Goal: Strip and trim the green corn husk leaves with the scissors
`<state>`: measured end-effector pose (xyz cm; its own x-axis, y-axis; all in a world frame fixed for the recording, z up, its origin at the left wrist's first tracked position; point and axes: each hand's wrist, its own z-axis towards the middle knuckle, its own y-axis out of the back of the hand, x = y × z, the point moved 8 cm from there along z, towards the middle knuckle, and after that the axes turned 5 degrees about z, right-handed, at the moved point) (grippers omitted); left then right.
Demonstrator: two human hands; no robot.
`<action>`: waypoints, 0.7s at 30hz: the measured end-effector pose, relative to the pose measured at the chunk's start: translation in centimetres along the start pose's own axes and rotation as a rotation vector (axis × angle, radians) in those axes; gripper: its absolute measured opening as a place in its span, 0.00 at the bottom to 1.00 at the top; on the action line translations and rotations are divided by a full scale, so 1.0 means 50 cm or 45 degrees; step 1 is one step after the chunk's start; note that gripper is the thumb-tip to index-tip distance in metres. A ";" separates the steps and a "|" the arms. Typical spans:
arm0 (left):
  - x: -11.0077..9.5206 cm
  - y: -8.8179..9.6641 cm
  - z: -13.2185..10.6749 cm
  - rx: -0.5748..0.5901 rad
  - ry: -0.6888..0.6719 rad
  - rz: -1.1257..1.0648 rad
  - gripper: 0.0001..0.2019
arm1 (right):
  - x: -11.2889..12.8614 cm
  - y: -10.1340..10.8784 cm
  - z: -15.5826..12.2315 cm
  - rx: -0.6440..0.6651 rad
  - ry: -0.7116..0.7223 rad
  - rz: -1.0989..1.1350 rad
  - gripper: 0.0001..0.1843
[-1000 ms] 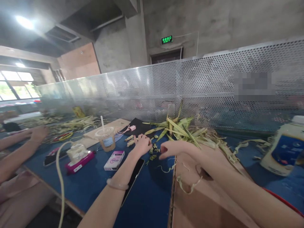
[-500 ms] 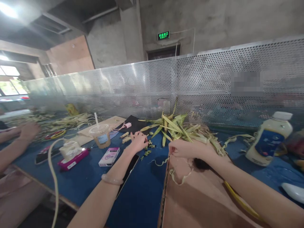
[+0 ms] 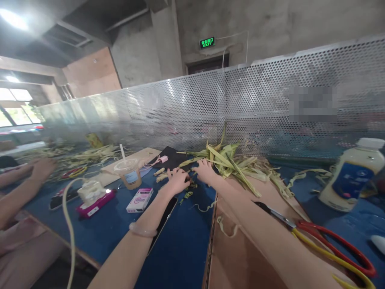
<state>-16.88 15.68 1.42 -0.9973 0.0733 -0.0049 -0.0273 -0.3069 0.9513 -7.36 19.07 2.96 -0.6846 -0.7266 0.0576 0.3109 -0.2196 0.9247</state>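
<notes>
My left hand lies on the blue table top with fingers spread, touching small pale cut plant pieces. My right hand reaches forward beside it, fingers spread, at the near edge of a pile of green and dry leaves. Neither hand holds anything that I can see. A pale bangle circles my left wrist. My right forearm crosses a brown board, and scissors with red and yellow handles lie on the board to its right.
A black phone lies under my left forearm. To the left are a pink-white box, an iced drink cup, a tissue pack and another person's arms. A white bottle stands right. A perforated metal screen backs the table.
My right hand left the front of the board and moved forward and left to the leaf pile beside my left hand. The scissors on the board came into view.
</notes>
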 end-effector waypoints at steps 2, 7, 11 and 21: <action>0.001 0.008 0.000 -0.053 0.006 0.024 0.07 | -0.004 -0.023 0.011 -0.027 0.006 -0.008 0.14; 0.012 0.034 -0.005 -0.207 0.080 0.054 0.08 | -0.037 -0.005 0.019 -0.142 -0.059 -0.021 0.11; 0.020 0.046 -0.010 -0.333 0.147 0.026 0.08 | -0.077 0.045 0.017 -0.179 -0.139 -0.006 0.14; 0.099 0.091 -0.014 -0.785 0.484 -0.929 0.12 | -0.132 0.067 -0.061 0.132 -0.141 0.004 0.16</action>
<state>-22.00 13.99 5.49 -0.6765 0.1646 -0.7178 -0.5588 -0.7497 0.3547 0.22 21.13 4.54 -0.7539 -0.6499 0.0963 0.2474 -0.1450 0.9580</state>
